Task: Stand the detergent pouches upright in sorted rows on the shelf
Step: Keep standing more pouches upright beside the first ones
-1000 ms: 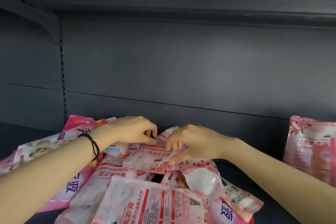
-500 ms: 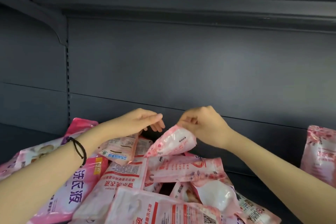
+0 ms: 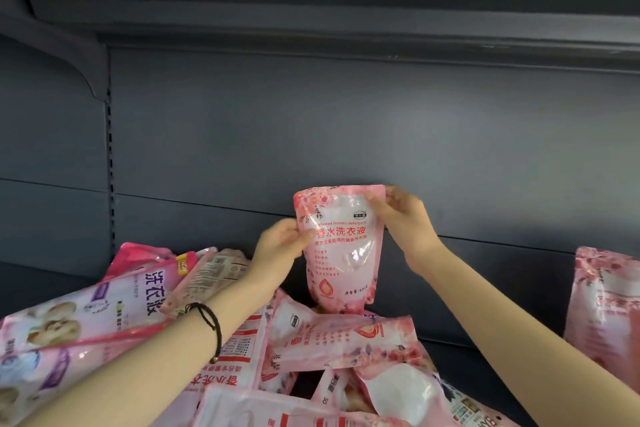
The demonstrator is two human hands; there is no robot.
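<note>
You hold the pink pouch (image 3: 341, 246) upright in the air, just above the heap of pouches (image 3: 346, 336). Your left hand (image 3: 282, 246) pinches its left edge and your right hand (image 3: 403, 218) grips its top right corner. It looks soft, so if you set it on the sloping heap it will likely flop. Aim for the bare shelf (image 3: 485, 364) towards the standing pouch (image 3: 606, 305).

Pink pouch (image 3: 341, 246) — upright, above pile (image 3: 332, 340)
</note>
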